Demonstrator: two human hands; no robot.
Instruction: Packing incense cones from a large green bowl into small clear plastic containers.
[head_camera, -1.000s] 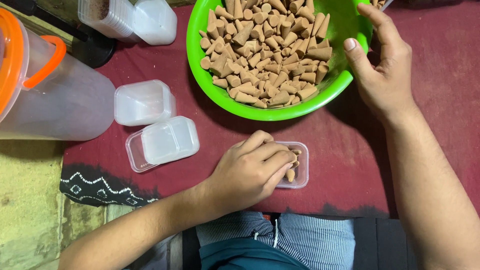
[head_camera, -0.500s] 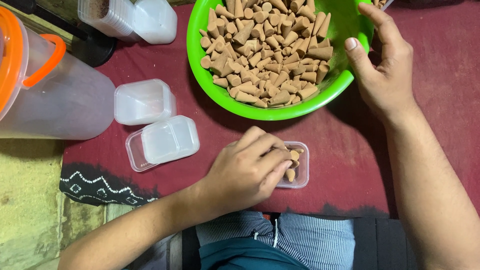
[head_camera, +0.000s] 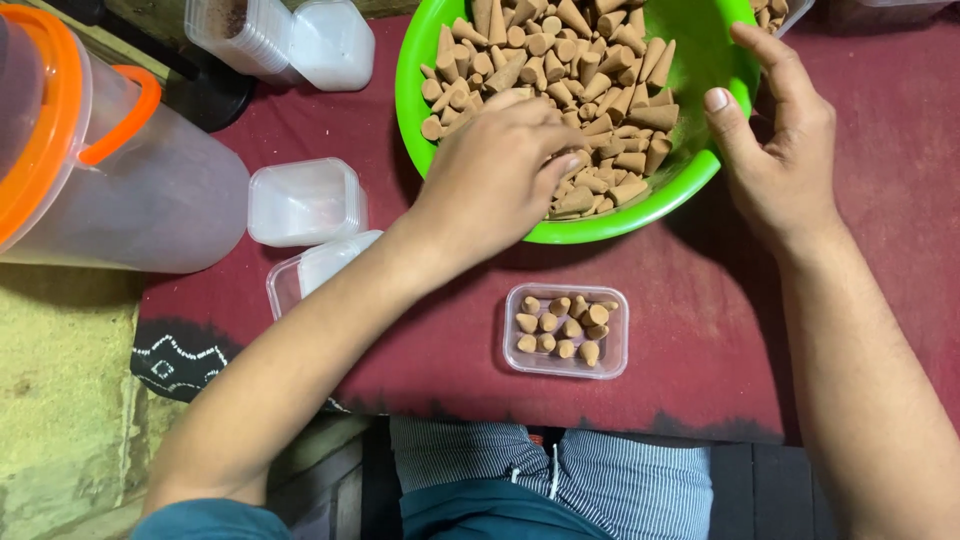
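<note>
A bright green bowl (head_camera: 690, 185) full of tan incense cones (head_camera: 600, 60) sits at the top middle on a dark red cloth. My left hand (head_camera: 495, 170) reaches into the bowl's near side, fingers curled down over the cones; what it grips is hidden. My right hand (head_camera: 780, 150) rests at the bowl's right rim, thumb and fingers apart, steadying it. Below the bowl a small clear plastic box (head_camera: 566, 367) holds several upright cones (head_camera: 560, 328).
A large clear jug with an orange lid and handle (head_camera: 100, 170) lies at the left. Small clear boxes (head_camera: 305, 200) and a lidded one (head_camera: 300, 280) lie beside it. More stacked boxes (head_camera: 290, 40) stand at the top left. My striped trousers (head_camera: 550, 480) are at the bottom.
My left hand left the small box and moved up into the green bowl. The box's cones are now uncovered. My right hand stayed at the rim.
</note>
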